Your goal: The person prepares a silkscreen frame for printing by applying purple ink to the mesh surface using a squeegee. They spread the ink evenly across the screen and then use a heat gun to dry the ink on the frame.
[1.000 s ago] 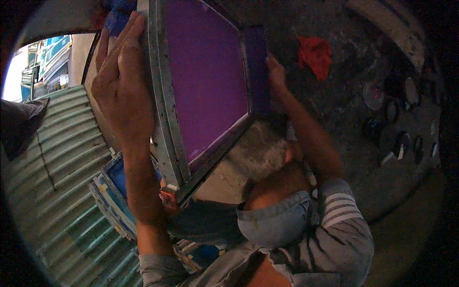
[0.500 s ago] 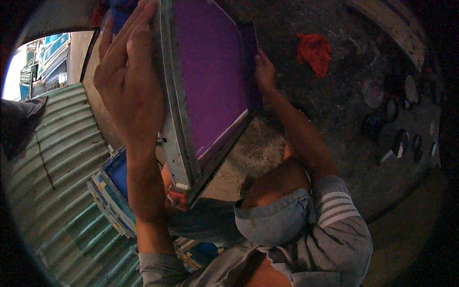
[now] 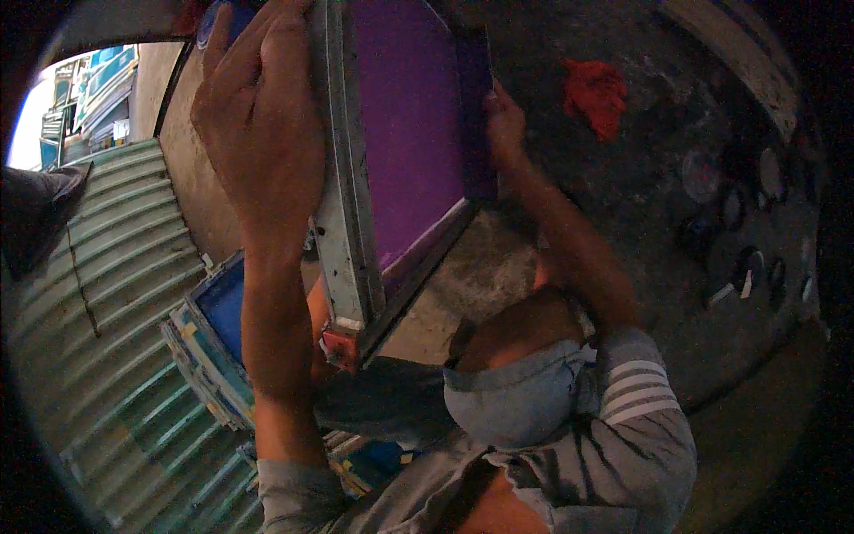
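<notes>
Dim overall; visible grain. Bright opening [image 3: 28,125] at upper left washed out to white. Ridges of corrugated sheet [image 3: 124,258] carry pale highlights. Purple panel [image 3: 405,133] muted. Round objects [image 3: 734,206] at right sunk in shadow, indistinct. Fisheye bending near rim; corners black.

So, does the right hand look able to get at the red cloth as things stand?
Probably not without letting go: the right hand appears to hold the purple screen at its right side. Nothing visible stands between that hand and the red cloth, though the depth is unclear.
</notes>
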A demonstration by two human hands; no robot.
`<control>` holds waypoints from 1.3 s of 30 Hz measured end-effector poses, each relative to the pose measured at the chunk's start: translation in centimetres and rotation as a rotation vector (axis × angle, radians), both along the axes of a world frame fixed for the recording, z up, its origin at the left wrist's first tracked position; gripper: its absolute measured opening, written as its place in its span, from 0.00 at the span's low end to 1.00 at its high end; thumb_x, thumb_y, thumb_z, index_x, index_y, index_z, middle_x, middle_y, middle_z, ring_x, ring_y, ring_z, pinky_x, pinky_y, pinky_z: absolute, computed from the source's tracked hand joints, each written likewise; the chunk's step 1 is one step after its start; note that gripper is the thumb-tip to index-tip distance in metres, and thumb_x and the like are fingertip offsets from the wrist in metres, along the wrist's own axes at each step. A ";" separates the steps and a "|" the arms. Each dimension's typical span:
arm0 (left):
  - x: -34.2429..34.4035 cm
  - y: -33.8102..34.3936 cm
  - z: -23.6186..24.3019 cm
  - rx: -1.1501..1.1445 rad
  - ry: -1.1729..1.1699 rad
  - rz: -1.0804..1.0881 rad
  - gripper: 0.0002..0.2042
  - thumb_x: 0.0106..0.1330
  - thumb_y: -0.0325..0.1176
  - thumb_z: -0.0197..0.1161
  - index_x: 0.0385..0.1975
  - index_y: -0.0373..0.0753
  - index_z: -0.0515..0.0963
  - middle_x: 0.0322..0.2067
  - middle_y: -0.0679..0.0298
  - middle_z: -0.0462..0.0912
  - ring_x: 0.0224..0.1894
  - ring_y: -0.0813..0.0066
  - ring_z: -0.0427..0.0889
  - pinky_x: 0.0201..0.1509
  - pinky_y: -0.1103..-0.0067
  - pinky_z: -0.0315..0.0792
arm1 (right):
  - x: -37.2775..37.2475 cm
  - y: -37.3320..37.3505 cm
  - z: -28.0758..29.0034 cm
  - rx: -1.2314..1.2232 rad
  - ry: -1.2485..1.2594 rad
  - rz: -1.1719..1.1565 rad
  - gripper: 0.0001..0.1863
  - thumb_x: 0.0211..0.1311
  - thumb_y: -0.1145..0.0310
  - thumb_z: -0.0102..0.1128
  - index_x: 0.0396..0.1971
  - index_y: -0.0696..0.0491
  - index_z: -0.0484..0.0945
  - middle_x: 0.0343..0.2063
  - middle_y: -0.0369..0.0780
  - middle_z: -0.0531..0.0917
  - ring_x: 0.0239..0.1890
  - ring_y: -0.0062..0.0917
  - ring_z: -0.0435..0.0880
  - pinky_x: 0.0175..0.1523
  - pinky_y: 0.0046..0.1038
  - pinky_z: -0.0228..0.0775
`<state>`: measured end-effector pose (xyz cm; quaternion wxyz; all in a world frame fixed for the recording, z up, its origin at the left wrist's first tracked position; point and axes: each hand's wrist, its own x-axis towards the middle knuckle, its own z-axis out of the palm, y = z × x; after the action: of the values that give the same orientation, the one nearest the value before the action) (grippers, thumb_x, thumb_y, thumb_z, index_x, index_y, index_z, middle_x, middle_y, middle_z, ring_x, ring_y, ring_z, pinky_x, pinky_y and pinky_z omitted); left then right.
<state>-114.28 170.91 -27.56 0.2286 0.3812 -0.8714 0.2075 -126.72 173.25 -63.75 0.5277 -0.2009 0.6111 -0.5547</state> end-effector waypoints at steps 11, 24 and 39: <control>2.4 -0.5 -0.3 0.157 0.145 0.125 0.16 0.68 0.28 0.50 0.53 0.45 0.78 0.55 0.62 0.79 0.64 0.55 0.69 0.68 0.65 0.60 | 0.2 -0.1 13.2 -0.039 -0.364 0.064 0.24 0.72 0.63 0.46 0.64 0.57 0.66 0.55 0.41 0.77 0.54 0.26 0.75 0.63 0.30 0.63; 3.1 -1.2 -1.2 0.307 0.380 0.149 0.17 0.71 0.42 0.48 0.52 0.48 0.81 0.56 0.69 0.79 0.70 0.54 0.58 0.72 0.47 0.36 | 1.2 -0.2 28.9 -0.165 -0.704 0.133 0.20 0.72 0.65 0.40 0.59 0.55 0.70 0.47 0.40 0.81 0.46 0.28 0.80 0.57 0.35 0.71; 5.1 -1.5 -0.3 0.279 0.291 0.104 0.15 0.70 0.34 0.51 0.50 0.39 0.81 0.51 0.59 0.82 0.66 0.58 0.67 0.74 0.66 0.49 | 2.4 -1.0 27.6 -0.157 -0.816 0.018 0.16 0.69 0.63 0.46 0.50 0.53 0.76 0.42 0.38 0.82 0.44 0.27 0.80 0.54 0.36 0.71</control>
<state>-109.22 169.40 -27.84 0.2861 0.4797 -0.8285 0.0393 -124.33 172.22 -36.12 0.7146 -0.0095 0.3060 -0.6290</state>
